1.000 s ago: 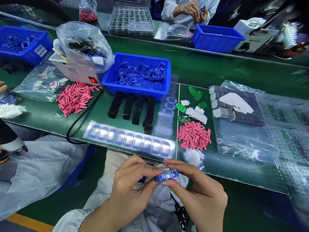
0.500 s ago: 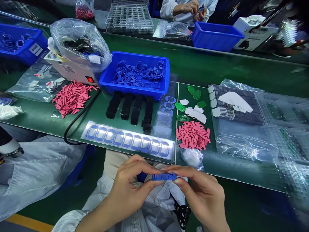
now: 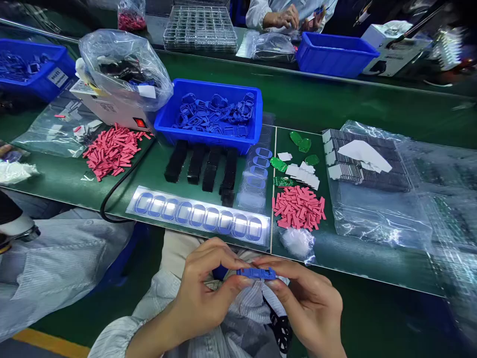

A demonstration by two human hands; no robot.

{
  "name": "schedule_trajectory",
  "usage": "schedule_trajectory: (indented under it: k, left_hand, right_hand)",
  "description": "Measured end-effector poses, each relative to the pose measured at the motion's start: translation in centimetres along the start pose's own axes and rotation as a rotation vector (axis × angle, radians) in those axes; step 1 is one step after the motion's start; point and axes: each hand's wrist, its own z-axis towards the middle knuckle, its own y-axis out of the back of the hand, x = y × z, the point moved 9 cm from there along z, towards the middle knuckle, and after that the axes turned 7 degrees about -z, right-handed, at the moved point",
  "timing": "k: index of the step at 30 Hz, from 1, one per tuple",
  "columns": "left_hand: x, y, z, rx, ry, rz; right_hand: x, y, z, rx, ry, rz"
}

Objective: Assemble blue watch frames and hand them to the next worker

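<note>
A small blue plastic housing point(image 3: 256, 273) is held edge-on between both hands, above my lap and just off the table's near edge. My left hand point(image 3: 208, 286) pinches its left end between thumb and fingers, where a bit of red shows. At the right end, my right hand point(image 3: 307, 298) grips it the same way. Fingertips hide both ends and the flat faces. Nearest on the table lies a clear sheet of oval blue-rimmed film pieces point(image 3: 197, 216). Beyond it stand stacks of black pieces point(image 3: 210, 166) and a blue bin point(image 3: 164, 124) of similar blue housings.
Pink strips lie in one heap point(image 3: 298, 208) at right and another heap point(image 3: 112, 151) at left. Green circuit boards point(image 3: 278, 164) and white pieces point(image 3: 302, 174) are nearby. A black cable point(image 3: 112, 191) hangs over the edge. Across the bench, a co-worker's hands point(image 3: 285, 19) are busy.
The blue housing has tilted slightly between my fingers and shifted a little right. My right hand has turned slightly. Across the bench, the co-worker's hands have moved apart.
</note>
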Motion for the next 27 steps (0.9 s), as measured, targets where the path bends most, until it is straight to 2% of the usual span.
schedule_trajectory:
  k: [3, 8, 11, 14, 16, 22, 27]
  left_hand:
    - [0.2, 0.2, 0.1, -0.041, 0.002, 0.010]
    - [-0.2, 0.3, -0.3, -0.160, -0.122, 0.043]
    - [-0.5, -0.2, -0.5, -0.171, -0.170, 0.030]
    - [-1.1, -0.6, -0.6, -0.154, -0.217, 0.043]
    - [-1.5, -0.6, -0.6, -0.133, -0.256, 0.067]
    - [-2.4, -0.6, -0.7, -0.057, -0.360, 0.130]
    - [-1.6, -0.1, -0.5, -0.019, -0.279, 0.123]
  right_hand:
    - [0.1, 0.0, 0.1, -0.049, 0.027, -0.045]
    - [0.7, -0.3, -0.2, -0.175, 0.099, -0.250]
    - [0.8, -0.3, -0.8, -0.281, 0.083, -0.281]
    - [0.8, -0.1, -1.0, -0.346, 0.030, -0.211]
    - [0.9, 0.0, -0.9, -0.330, 0.006, -0.154]
    - [0.9, 0.4, -0.3, -0.165, -0.012, -0.093]
    - [1.1, 0.2, -0.3, -0.053, 0.045, -0.118]
